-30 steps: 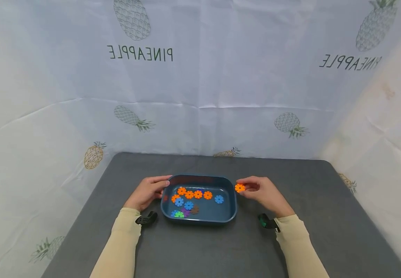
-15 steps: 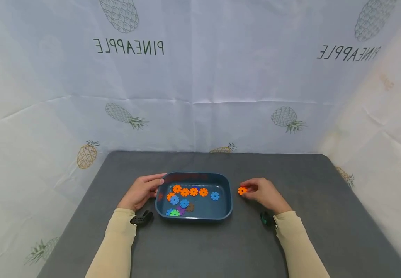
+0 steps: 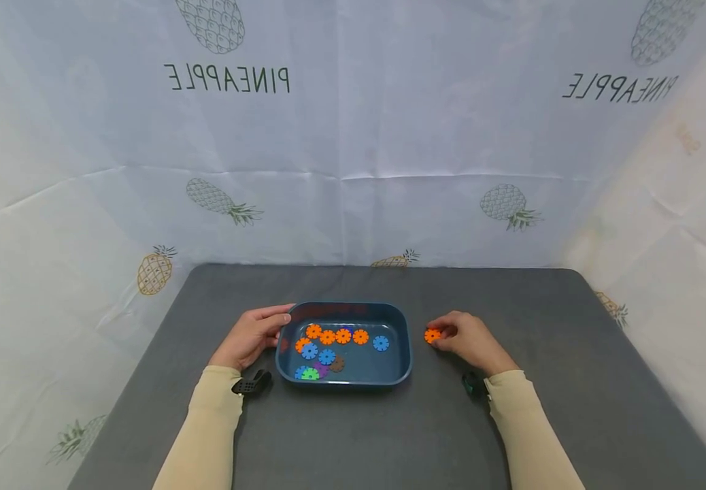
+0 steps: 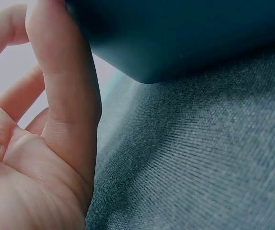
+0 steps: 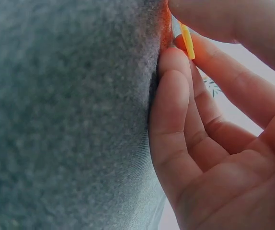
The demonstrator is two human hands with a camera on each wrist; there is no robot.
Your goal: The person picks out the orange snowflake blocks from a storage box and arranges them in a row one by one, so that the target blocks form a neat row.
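A dark blue rectangular tray [image 3: 371, 366] stands on the table, with notched plastic discs in orange, blue, purple, brown and green lying mostly in its left half. My left hand [image 3: 251, 338] grips the tray's left end, thumb at the rim; the left wrist view shows the thumb [image 4: 68, 76] against the tray's outer wall [image 4: 176, 38]. Just right of the tray, my right hand [image 3: 468, 340] pinches an orange notched disc [image 3: 431, 336] low over the table. In the right wrist view, the disc [image 5: 187, 42] is seen edge-on between thumb and fingers, and several fingertips rest at the table surface.
The grey table [image 3: 353, 442] ends at the back against a white cloth [image 3: 414, 136] printed with pineapples. Cloth also hangs at both sides. A lone blue disc [image 3: 380, 344] lies in the tray's right half.
My right hand has moved right, away from the tray, and down to the table with the orange disc. The left hand keeps its grip on the tray; the head view has shifted slightly.
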